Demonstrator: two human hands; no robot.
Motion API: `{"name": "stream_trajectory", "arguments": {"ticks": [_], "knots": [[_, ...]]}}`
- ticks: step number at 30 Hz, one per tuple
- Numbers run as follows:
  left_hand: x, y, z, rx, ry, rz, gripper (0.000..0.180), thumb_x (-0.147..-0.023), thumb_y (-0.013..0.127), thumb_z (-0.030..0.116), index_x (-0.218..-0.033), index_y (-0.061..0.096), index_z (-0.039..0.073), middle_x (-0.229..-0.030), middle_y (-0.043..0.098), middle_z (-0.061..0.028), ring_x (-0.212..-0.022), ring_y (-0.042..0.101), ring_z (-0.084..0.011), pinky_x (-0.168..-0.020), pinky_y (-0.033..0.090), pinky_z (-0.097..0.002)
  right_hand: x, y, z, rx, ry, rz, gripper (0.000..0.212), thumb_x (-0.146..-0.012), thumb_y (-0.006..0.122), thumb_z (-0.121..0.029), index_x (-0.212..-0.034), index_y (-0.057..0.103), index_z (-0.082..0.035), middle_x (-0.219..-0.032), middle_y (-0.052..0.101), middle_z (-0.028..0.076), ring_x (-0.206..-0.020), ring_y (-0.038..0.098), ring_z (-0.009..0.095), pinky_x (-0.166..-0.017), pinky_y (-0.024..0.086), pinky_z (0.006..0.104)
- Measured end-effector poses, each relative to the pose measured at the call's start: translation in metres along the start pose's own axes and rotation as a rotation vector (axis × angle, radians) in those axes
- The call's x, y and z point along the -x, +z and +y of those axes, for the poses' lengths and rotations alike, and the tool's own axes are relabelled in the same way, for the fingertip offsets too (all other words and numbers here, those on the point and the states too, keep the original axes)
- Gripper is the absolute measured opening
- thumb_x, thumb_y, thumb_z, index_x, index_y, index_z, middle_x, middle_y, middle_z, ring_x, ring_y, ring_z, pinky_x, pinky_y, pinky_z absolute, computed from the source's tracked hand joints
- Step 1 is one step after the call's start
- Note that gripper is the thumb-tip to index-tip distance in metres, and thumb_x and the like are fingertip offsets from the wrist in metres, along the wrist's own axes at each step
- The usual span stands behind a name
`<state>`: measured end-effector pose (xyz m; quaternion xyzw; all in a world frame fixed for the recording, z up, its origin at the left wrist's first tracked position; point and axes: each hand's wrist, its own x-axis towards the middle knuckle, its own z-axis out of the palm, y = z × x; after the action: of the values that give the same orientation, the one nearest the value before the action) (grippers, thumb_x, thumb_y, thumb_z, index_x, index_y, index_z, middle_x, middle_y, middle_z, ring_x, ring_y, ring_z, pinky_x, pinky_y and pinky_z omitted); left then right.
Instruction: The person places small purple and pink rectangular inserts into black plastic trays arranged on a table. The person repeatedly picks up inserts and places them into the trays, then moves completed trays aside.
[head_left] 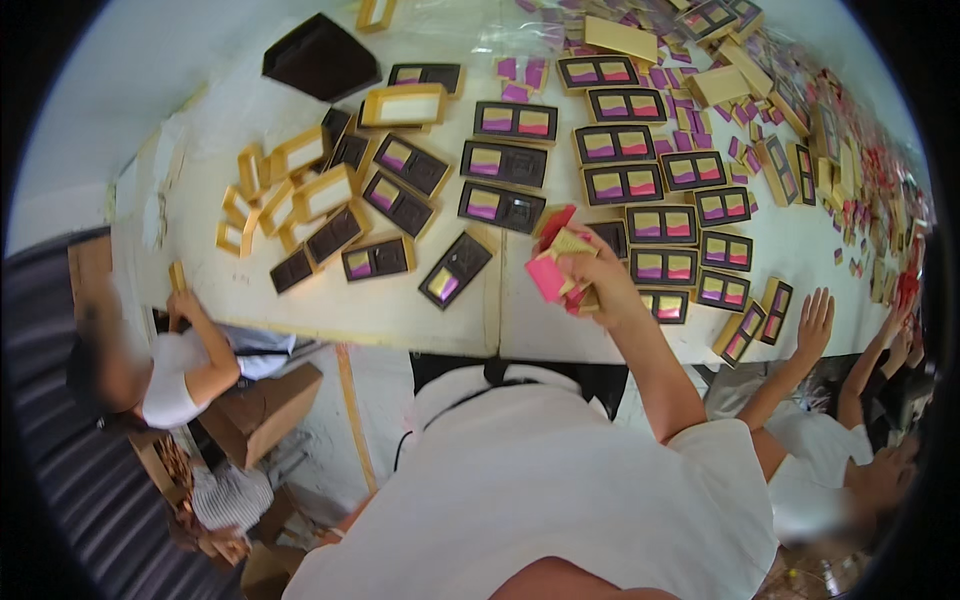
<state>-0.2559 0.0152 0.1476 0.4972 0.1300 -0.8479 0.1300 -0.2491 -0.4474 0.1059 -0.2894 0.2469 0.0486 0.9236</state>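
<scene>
My right hand [604, 278] is closed on a bunch of pink and gold card pieces [546, 272] above the table's near part. My left hand is out of the picture. Just beyond the bunch lies a gold-edged black tray [482, 204] with a purple-and-yellow piece in its left compartment and the other one bare. Another tray [613, 238] is partly covered by my right hand. To the right stand several trays [663, 266] with both compartments filled, one side purple and yellow, the other pink and yellow. Left of the hand a tray [460, 264] lies at a slant.
Empty gold frames [325, 193] are heaped at the left, near a black box [322, 60]. Loose pieces and gold boxes [620, 40] crowd the far right. One person at the left holds a small gold item [178, 275]; another person's hand [816, 318] is at the table's right edge.
</scene>
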Motion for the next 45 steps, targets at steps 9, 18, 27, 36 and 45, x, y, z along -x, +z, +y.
{"name": "stream_trajectory", "arguments": {"ticks": [9, 18, 27, 36, 45], "knots": [[0.001, -0.047, 0.268, 0.303, 1.139, -0.102, 0.08, -0.083, 0.028, 0.068, -0.139, 0.019, 0.012, -0.135, 0.035, -0.0104, -0.121, 0.038, -0.0265, -0.099, 0.03, -0.0456, -0.029, 0.007, 0.071, 1.18, -1.055, 0.062, 0.047, -0.062, 0.069, -0.001, -0.106, 0.054, -0.008, -0.102, 0.051, 0.011, -0.08, 0.057, 0.022, -0.064, 0.049, 0.0275], [-0.084, -0.053, 0.302, 0.609, 1.017, -0.424, 0.045, -0.09, 0.037, 0.043, -0.118, 0.05, 0.01, -0.113, 0.053, -0.0058, -0.107, 0.049, -0.0215, -0.091, 0.039, -0.0379, -0.027, 0.002, 0.124, 2.016, -1.025, 0.37, 0.054, -0.069, 0.066, -0.038, -0.114, 0.051, -0.01, -0.118, 0.046, 0.02, -0.087, 0.055, 0.033, -0.061, 0.05, 0.0322], [-0.069, -0.062, 0.296, 0.303, 1.053, -0.518, 0.033, -0.09, 0.043, 0.032, -0.115, 0.05, 0.013, -0.104, 0.058, -0.0031, -0.092, 0.058, -0.0164, -0.077, 0.051, -0.039, 0.014, 0.008, 0.116, 0.948, -0.956, 0.177, 0.039, -0.081, 0.054, 0.002, -0.12, 0.049, -0.003, -0.114, 0.053, 0.012, -0.101, 0.053, 0.018, -0.088, 0.044, 0.0316], [-0.075, -0.056, 0.293, 0.283, 0.965, -0.574, 0.03, -0.088, 0.047, 0.03, -0.114, 0.051, 0.014, -0.104, 0.058, -0.0048, -0.098, 0.056, -0.0194, -0.082, 0.051, -0.0406, -0.003, -0.004, 0.14, 1.113, -1.33, 0.42, 0.04, -0.077, 0.06, 0.004, -0.116, 0.053, -0.004, -0.11, 0.056, 0.014, -0.094, 0.058, 0.02, -0.08, 0.046, 0.0291], [-0.076, -0.063, 0.305, 0.289, 1.106, -0.551, 0.026, -0.089, 0.048, 0.025, -0.112, 0.048, 0.014, -0.106, 0.057, -0.003, -0.094, 0.057, -0.0169, -0.074, 0.052, -0.0349, -0.031, -0.001, 0.114, 1.047, -1.456, 0.592, 0.012, -0.081, 0.062, -0.013, -0.088, 0.065, -0.004, -0.089, 0.065, 0.004, -0.066, 0.05, 0.012, -0.059, 0.037, 0.0215]]}}
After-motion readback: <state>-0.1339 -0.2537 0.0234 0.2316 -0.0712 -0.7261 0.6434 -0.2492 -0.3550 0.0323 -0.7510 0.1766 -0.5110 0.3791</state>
